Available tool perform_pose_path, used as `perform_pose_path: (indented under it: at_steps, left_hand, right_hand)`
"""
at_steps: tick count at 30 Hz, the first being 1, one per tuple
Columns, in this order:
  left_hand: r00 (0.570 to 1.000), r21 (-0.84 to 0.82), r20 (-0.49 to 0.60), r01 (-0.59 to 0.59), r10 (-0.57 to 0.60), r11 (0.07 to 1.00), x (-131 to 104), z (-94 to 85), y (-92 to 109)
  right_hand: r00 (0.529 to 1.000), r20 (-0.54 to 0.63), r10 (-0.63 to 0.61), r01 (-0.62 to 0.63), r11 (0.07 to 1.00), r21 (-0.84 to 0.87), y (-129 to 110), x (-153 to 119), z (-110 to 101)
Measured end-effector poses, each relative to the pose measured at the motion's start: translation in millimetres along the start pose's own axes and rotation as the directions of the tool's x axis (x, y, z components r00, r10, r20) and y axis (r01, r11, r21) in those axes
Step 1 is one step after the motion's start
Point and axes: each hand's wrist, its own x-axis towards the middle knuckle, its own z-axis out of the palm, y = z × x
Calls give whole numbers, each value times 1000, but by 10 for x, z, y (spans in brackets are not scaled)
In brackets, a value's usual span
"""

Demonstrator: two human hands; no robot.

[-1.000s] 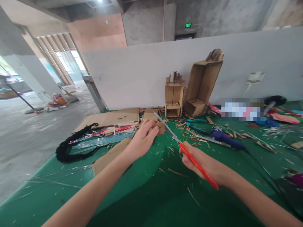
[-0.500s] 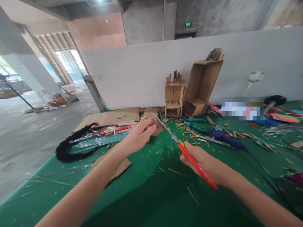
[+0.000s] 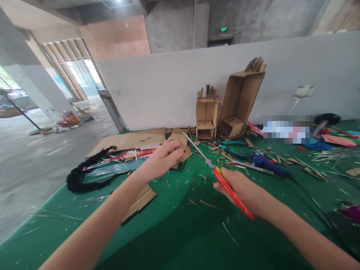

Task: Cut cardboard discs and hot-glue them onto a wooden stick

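Observation:
My left hand [image 3: 163,159] is closed on a small piece of brown cardboard [image 3: 185,154] with a rounded edge, held over the table. Part of that piece is hidden behind the fingers. In my right hand [image 3: 240,187] is a pair of scissors [image 3: 233,195] with red and yellow handles. The blades look together, point up and to the left, and their tip stands just beyond the cardboard piece, apart from it as far as I can see.
Two cardboard structures, a small one [image 3: 206,112] and a taller box [image 3: 239,99], stand by the white partition [image 3: 168,86]. Teal-handled pliers [image 3: 232,150], a blue glue gun [image 3: 270,165] and cardboard scraps lie right. Black fuzzy cord [image 3: 74,180] and flat cardboard [image 3: 140,202] lie left on the green table.
My left hand has shifted slightly left and down with the cardboard piece, showing more of its rounded edge. The scissors have moved only a little.

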Motion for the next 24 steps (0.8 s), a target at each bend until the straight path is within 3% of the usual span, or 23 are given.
perform_pose_path:
  at_steps: [3, 6, 10, 11, 13, 15, 18, 21, 24]
  left_hand:
    - [997, -85, -38, 61, -65, 994, 5, 15, -35]
    - [989, -153, -103, 86, -103, 984, 8, 98, -46]
    - [953, -278, -239, 116, -186, 953, -44, 360, -8]
    - [948, -328, -233, 135, -218, 935, -72, 443, 9]
    - [944, -466, -104, 233, -314, 854, -137, 605, 50]
    - [935, -604, 83, 322, -345, 729, -201, 736, 92]
    - [913, -623, 161, 389, -376, 678, -258, 846, 129]
    - [904, -550, 168, 418, -394, 724, -260, 869, 97]
    - [926, -445, 193, 377, -324, 813, -233, 849, 9]
  right_hand:
    - [998, -64, 24, -16, 993, 118, 23, 21, 31]
    - [991, -90, 101, -51, 896, 442, 40, 57, 128]
    - [986, -35, 165, -55, 513, 856, -27, 93, 245]
    - [983, -4, 185, -74, 410, 909, -56, 96, 256]
    - [978, 24, 209, -85, 289, 954, -103, 95, 263]
    - [977, -5, 214, -59, 292, 955, -115, 99, 272]
    - [974, -90, 209, 7, 368, 930, -58, 119, 322]
    - [966, -144, 216, 33, 447, 894, 18, 140, 377]
    - [955, -202, 216, 27, 616, 787, 45, 142, 360]
